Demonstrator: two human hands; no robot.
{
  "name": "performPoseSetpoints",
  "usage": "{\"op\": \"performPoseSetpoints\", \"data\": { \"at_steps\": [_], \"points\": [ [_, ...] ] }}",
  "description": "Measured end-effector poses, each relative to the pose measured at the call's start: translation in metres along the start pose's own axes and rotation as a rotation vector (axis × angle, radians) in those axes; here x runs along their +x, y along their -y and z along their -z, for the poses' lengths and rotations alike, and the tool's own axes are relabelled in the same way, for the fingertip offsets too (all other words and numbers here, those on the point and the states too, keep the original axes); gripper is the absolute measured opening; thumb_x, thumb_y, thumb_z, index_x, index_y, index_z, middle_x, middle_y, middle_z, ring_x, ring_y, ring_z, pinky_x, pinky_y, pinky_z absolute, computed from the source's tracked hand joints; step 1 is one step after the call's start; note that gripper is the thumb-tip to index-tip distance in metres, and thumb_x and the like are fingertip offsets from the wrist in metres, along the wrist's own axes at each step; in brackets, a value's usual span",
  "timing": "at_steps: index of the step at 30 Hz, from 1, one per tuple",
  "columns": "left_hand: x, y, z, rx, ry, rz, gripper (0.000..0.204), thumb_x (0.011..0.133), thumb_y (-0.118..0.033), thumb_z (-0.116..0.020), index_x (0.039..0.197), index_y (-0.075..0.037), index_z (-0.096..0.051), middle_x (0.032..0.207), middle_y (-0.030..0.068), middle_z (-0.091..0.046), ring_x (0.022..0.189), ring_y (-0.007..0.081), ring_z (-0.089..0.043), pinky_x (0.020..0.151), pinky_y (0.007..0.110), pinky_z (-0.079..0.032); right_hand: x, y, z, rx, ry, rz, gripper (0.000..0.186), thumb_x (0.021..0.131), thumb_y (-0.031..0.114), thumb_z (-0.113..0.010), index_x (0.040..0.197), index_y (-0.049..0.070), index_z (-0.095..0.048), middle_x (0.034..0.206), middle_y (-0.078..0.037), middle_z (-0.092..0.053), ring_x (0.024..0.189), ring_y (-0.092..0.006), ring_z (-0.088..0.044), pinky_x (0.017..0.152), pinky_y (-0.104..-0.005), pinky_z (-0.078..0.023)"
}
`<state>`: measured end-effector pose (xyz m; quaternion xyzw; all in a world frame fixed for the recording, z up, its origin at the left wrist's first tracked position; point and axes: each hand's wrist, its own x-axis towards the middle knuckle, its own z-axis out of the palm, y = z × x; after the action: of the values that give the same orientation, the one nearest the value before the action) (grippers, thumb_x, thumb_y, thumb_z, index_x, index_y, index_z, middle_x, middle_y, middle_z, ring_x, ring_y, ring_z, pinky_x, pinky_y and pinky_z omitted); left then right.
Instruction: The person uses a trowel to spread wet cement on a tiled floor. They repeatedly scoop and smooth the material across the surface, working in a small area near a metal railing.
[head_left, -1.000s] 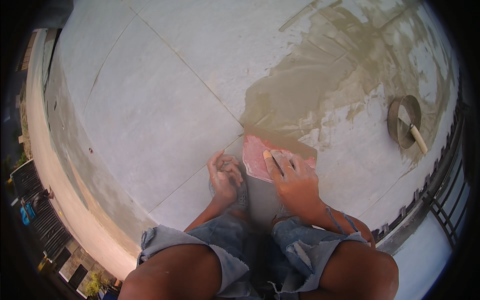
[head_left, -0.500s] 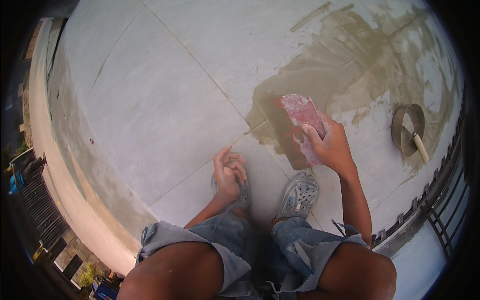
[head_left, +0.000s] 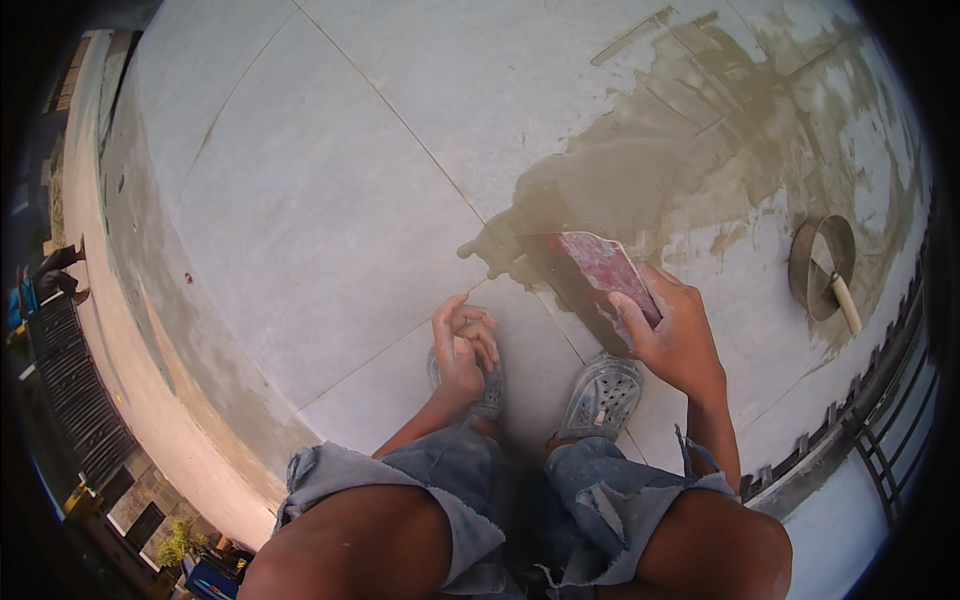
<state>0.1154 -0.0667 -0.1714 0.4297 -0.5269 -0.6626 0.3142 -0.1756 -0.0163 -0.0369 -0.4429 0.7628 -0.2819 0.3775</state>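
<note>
In my right hand (head_left: 675, 330) is a flat red spreader (head_left: 612, 268), its face streaked with pale residue. The thumb lies across the face and the fingers go behind it. Its tilted blade rests along the near-left edge of a wet grey-brown grout smear (head_left: 600, 180), which has run over a tile joint. My left hand (head_left: 463, 345) hovers over my left shoe, holding nothing, with its fingers loosely bent and apart. Farther right, a shallow round pan (head_left: 800, 265) holds a small trowel, whose pale handle (head_left: 846, 303) leans out over the rim.
Large pale tiles (head_left: 330, 200) with thin joints surround the smear. My grey clogs (head_left: 602, 395) stand close below both hands. A dark railing (head_left: 880, 450) borders the lower right. Along the left edge runs a pale ledge (head_left: 130, 350), and a person (head_left: 55, 275) is beyond it.
My right hand has drawn the spreader slightly toward me, and the blade is tilted more steeply. Grout now reaches farther left over the joint. The left hand has hardly moved.
</note>
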Motion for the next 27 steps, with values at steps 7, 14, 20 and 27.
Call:
{"op": "performPoseSetpoints", "data": {
  "at_steps": [7,14,20,27],
  "points": [
    [-0.001,0.005,-0.001,-0.039,-0.043,-0.003,0.090,0.105,-0.076,-0.043,0.153,-0.001,-0.028,0.107,0.0177,-0.058,0.058,0.0139,-0.059,0.045,0.022,-0.047,0.007,0.023,-0.027,-0.075,0.044,0.257,0.027,0.096,0.011,-0.074,0.117,-0.005,-0.071,0.095,-0.025,-0.071,0.085,-0.0434,-0.067,0.075,-0.0474,-0.054],
    [-0.004,0.005,-0.003,-0.077,-0.087,0.001,0.094,0.101,-0.079,-0.050,0.151,-0.001,-0.034,0.108,0.0163,-0.059,0.062,0.0147,-0.062,0.045,0.023,-0.048,0.021,0.015,-0.068,-0.106,0.070,0.232,0.030,0.098,0.014,-0.072,0.119,-0.007,-0.069,0.092,-0.027,-0.070,0.086,-0.0441,-0.066,0.075,-0.0491,-0.054],
    [-0.005,0.006,0.001,-0.071,-0.072,0.009,0.089,0.105,-0.074,-0.045,0.151,0.000,-0.031,0.110,0.0166,-0.057,0.062,0.0137,-0.061,0.046,0.023,-0.048,0.032,0.010,-0.019,0.064,0.056,-0.046,0.028,0.100,0.012,-0.068,0.123,-0.004,-0.069,0.098,-0.023,-0.075,0.091,-0.0331,-0.071,0.080,-0.0417,-0.056],
    [-0.004,0.004,0.000,-0.063,-0.038,0.011,0.089,0.105,-0.073,-0.047,0.152,0.001,-0.035,0.112,0.0164,-0.059,0.064,0.0128,-0.062,0.047,0.022,-0.047,0.026,-0.039,0.036,0.222,-0.236,-0.119,0.037,0.104,0.022,-0.072,0.129,-0.004,-0.068,0.106,-0.010,-0.076,0.093,-0.0139,-0.064,0.087,-0.0325,-0.053]
  ]
}}
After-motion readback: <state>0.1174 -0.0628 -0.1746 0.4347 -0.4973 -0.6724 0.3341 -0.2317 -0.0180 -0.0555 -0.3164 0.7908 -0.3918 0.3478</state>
